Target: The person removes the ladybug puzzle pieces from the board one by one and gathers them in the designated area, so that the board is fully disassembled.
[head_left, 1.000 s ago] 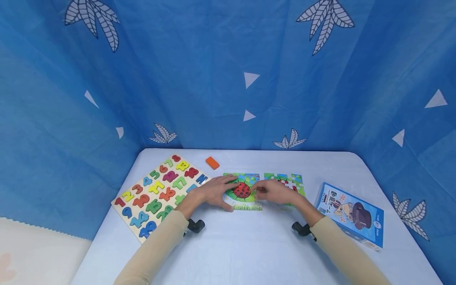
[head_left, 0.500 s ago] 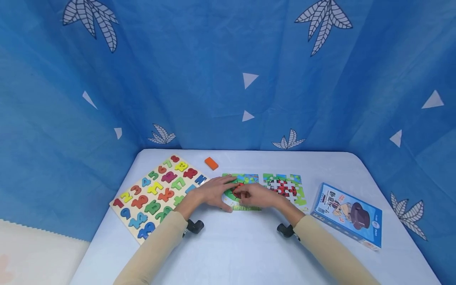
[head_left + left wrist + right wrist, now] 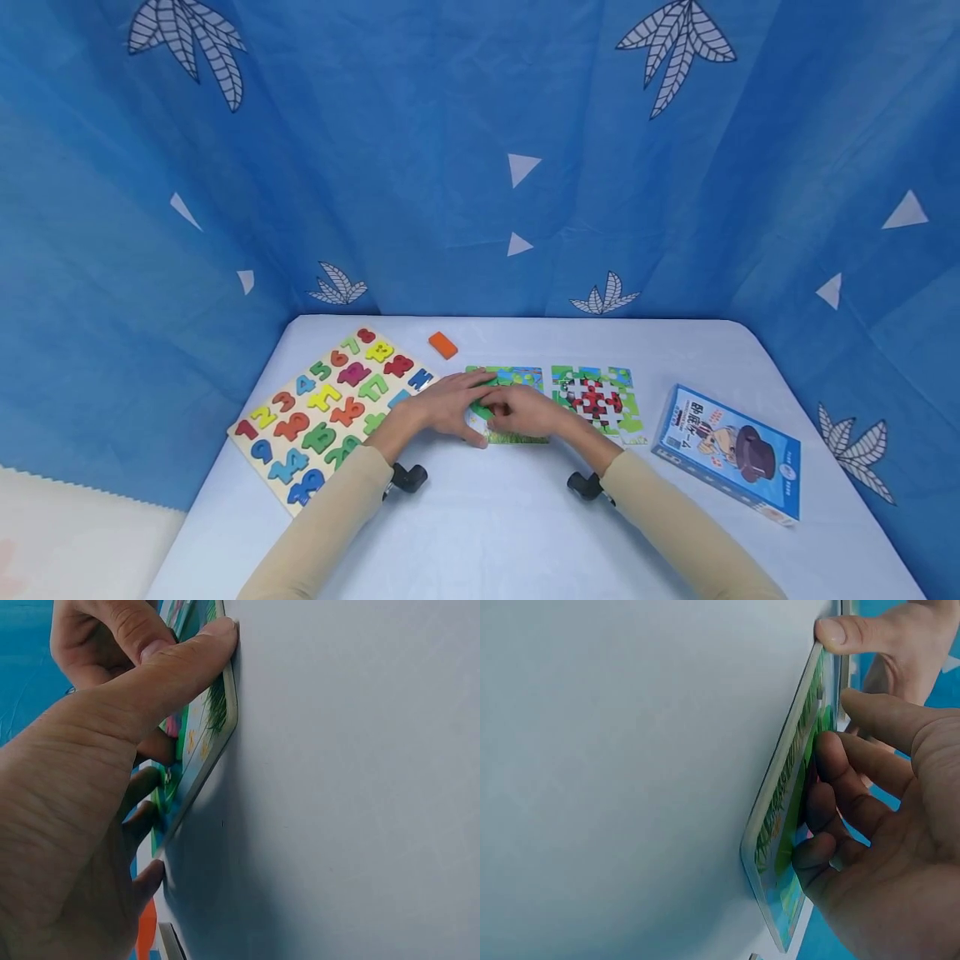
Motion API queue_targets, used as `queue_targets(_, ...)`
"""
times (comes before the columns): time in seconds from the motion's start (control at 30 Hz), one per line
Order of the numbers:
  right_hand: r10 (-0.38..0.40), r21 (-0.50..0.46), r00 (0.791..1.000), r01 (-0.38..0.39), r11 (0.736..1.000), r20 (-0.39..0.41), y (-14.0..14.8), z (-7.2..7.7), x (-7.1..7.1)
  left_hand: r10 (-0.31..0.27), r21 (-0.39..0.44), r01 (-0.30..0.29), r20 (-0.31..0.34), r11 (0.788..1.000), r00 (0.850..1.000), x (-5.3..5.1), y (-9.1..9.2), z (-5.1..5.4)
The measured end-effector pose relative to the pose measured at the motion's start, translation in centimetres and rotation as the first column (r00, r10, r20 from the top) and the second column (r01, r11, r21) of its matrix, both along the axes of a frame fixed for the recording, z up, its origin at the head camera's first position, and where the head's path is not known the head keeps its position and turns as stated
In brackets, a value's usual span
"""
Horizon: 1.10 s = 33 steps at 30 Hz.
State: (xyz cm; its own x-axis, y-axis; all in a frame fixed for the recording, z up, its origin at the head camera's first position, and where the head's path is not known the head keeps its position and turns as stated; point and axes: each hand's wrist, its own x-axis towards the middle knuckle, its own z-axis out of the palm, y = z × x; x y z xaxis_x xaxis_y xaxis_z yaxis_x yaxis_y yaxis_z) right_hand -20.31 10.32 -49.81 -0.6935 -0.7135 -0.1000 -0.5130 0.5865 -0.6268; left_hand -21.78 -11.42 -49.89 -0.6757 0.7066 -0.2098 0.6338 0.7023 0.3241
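In the head view a ladybug picture puzzle (image 3: 517, 439) lies at mid-table, its middle hidden under the hands. My left hand (image 3: 452, 406) rests at its left side, fingers spread; the thumb (image 3: 202, 656) lies on the near edge in the left wrist view. My right hand (image 3: 521, 410) is over the picture, close to the left thumb. Its fingers (image 3: 821, 806) are bent against the picture in the right wrist view. Whether they pinch a piece cannot be told. Just right lies a second ladybug puzzle (image 3: 564, 375) with white gaps among its pieces.
A wooden number board (image 3: 292, 387) with coloured numerals lies left of the hands. Behind them is an orange block (image 3: 442, 344). A blue box (image 3: 750, 454) printed with a hat stands at the right. A blue patterned curtain (image 3: 450, 167) hangs behind the table.
My right hand has moved left from the gap between the two puzzles, over the ladybug, toward my left hand. The second puzzle has come into view. My left hand has stayed in place.
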Motion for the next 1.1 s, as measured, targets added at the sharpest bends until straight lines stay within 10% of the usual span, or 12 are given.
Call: queue_targets(1.1, -0.143, -0.237, 0.980, 0.173, 0.956, 0.137, 0.37, 0.27, 0.64, 0.002, -0.013, -0.002, 0.002, 1.000, 1.000, 0.02, -0.05, 0.27)
